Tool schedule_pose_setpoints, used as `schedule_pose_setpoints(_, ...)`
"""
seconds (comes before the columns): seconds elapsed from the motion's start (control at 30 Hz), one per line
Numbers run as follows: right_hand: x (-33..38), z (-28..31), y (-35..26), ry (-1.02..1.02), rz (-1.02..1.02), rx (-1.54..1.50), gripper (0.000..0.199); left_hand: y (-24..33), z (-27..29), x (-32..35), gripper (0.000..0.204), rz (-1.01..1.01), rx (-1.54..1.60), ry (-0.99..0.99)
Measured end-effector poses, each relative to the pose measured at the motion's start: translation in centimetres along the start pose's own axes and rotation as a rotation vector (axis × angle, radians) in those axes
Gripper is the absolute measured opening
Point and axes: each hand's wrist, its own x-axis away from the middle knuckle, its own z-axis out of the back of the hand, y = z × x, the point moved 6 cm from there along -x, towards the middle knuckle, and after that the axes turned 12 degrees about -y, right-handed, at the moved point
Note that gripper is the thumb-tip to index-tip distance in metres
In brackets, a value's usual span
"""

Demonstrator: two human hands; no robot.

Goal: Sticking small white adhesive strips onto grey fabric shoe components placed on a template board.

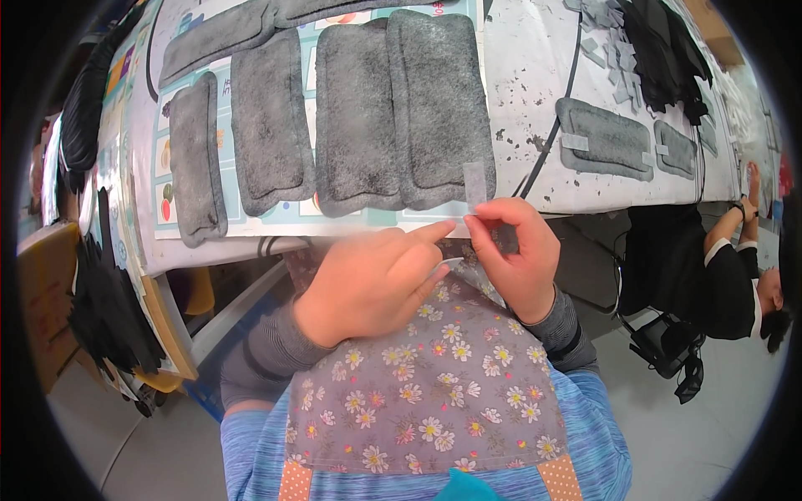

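Observation:
My left hand (pixel 368 280) is partly smeared by motion, its index finger reaching toward my right fingertips. Between its other fingers, which are curled in, sits a small white piece (pixel 452 262). My right hand (pixel 522 259) pinches thumb and index finger together at the lower end of a translucent tab (pixel 474 182). That tab overlaps the bottom right corner of a fuzzy grey pad (pixel 440 100) with rounded corners and a stitched border. To its left lie more such pads: a second grey pad (pixel 355 117) partly under it, a third (pixel 269 125) and a narrow one (pixel 196 159).
Further right are a grey pad with pale tabs (pixel 606 140) and a smaller pad (pixel 675 150). Loose grey tabs (pixel 614 50) and black fabric (pixel 664 50) lie behind them. A patterned board (pixel 251 227) lies under the pads. Another person (pixel 710 267) is at the right.

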Motion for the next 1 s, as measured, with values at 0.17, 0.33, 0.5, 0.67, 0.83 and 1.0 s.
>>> schedule_pose_setpoints(0.17,-0.5,-0.5,-0.6,-0.052,0.206,0.233,0.017,-0.6,-0.1,0.0,0.031,0.032,-0.009,0.025)
schedule_pose_setpoints(0.33,-0.3,-1.1,0.2,-0.088,-0.028,0.004,0.010,-0.8,0.1,0.1,0.034,0.045,-0.018,0.007)
schedule_pose_setpoints(0.5,-0.2,-1.4,1.6,-0.106,-0.247,-0.111,0.008,-0.9,0.2,0.1,0.024,0.064,-0.050,0.038)
schedule_pose_setpoints(0.67,0.1,-1.5,2.6,-0.035,-0.351,-0.237,0.008,-0.9,0.0,-0.2,0.015,0.069,-0.081,0.011)
schedule_pose_setpoints(0.83,0.2,-1.7,2.7,-0.056,-0.362,-0.280,0.007,-0.7,-0.1,-0.5,0.014,0.066,-0.095,-0.016)
schedule_pose_setpoints(1.0,0.1,-2.0,2.9,-0.072,-0.363,-0.305,0.007,-0.9,-0.3,-0.5,0.013,0.082,-0.098,-0.007)
